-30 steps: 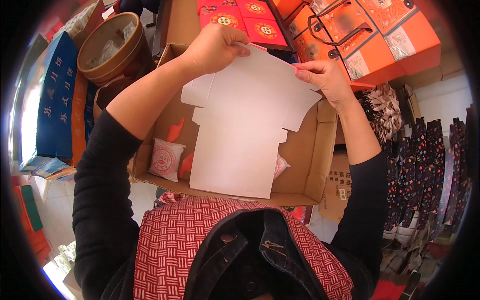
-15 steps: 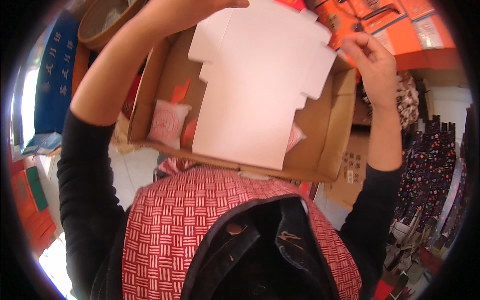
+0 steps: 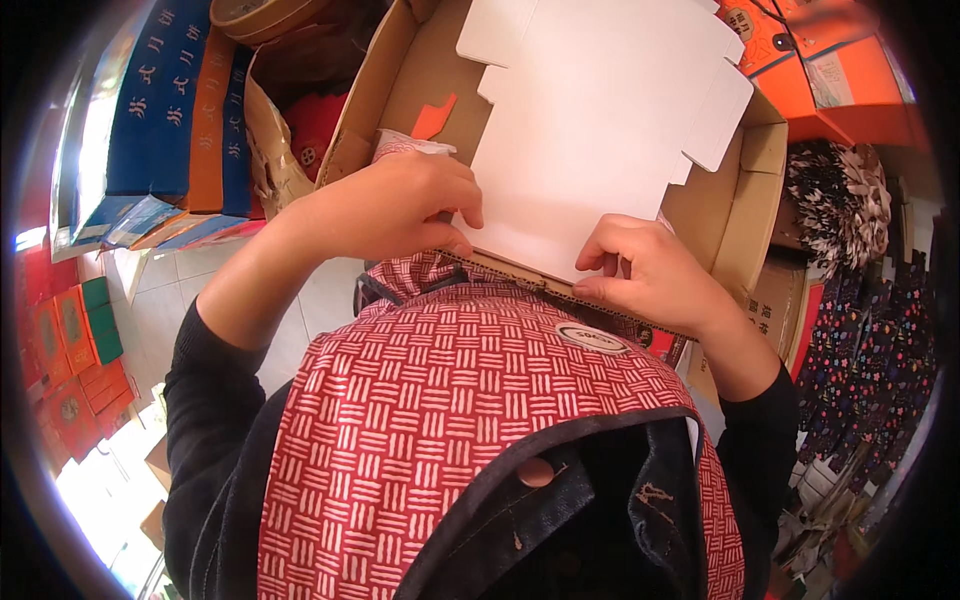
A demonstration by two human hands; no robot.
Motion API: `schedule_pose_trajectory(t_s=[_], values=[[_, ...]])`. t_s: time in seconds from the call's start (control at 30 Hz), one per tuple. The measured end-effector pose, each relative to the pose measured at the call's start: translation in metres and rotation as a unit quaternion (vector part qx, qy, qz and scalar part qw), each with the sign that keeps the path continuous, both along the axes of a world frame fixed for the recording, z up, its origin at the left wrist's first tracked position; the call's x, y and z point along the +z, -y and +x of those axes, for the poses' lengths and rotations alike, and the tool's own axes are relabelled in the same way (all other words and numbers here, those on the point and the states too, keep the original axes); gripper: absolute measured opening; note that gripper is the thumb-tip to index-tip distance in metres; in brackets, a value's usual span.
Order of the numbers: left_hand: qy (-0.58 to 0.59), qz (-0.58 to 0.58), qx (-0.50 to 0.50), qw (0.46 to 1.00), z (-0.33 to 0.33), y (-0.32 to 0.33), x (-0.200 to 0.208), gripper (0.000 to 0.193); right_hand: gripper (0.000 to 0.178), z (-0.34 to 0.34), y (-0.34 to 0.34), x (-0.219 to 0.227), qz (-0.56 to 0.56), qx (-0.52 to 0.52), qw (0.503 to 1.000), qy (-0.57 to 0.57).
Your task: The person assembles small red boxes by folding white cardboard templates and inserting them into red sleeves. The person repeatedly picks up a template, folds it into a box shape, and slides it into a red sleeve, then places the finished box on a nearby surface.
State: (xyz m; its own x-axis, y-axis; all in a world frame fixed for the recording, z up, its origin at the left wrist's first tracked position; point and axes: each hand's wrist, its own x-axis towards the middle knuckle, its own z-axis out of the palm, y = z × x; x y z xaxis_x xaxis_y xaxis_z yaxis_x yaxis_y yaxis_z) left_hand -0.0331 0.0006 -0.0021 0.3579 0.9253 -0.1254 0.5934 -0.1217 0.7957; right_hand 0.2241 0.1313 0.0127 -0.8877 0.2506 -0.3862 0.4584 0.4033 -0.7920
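A flat white die-cut cardboard sheet (image 3: 590,130) with notched side tabs lies across an open brown carton (image 3: 735,200) in front of me. My left hand (image 3: 415,200) is at the sheet's near left corner, fingers curled and thumb against its edge. At the near right corner, my right hand (image 3: 650,265) pinches the edge between thumb and bent fingers. Just beyond my left hand is a white paper packet (image 3: 410,143) with pink print, partly covered by that hand. An orange-red paper scrap (image 3: 433,118) rests near it in the carton.
Blue and orange boxes (image 3: 160,110) stand on the left, beside a round brown basket (image 3: 262,15). Orange packages (image 3: 835,70) sit at the far right. Dark floral strips (image 3: 860,350) and a shredded-looking bundle (image 3: 840,205) are on the right. Tiled floor (image 3: 215,275) shows at left.
Both hands have come down from the sheet's far end to its near corners. My view has shifted, so the carton and sheet appear higher and farther right.
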Motion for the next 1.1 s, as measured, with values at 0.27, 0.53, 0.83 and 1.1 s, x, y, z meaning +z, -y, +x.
schedule_pose_trajectory(t_s=[0.27,0.53,0.83,1.1], values=[[-0.032,-0.02,-0.018,0.999,-0.002,-0.007,-0.007,0.015,0.018,-0.003,-0.004,-0.014,0.067,0.05,0.996,0.015],[-0.086,0.018,-0.034,0.996,-0.002,-0.008,-0.017,0.013,0.016,0.0,-0.002,-0.015,0.096,0.067,0.993,-0.023],[-0.039,-0.023,0.0,0.999,-0.013,-0.011,-0.01,0.004,0.006,0.0,0.005,-0.019,0.274,0.118,0.949,-0.099],[0.113,0.12,-0.011,0.986,-0.019,-0.025,-0.002,0.044,0.011,-0.004,-0.01,0.036,0.182,-0.036,0.959,-0.214]])
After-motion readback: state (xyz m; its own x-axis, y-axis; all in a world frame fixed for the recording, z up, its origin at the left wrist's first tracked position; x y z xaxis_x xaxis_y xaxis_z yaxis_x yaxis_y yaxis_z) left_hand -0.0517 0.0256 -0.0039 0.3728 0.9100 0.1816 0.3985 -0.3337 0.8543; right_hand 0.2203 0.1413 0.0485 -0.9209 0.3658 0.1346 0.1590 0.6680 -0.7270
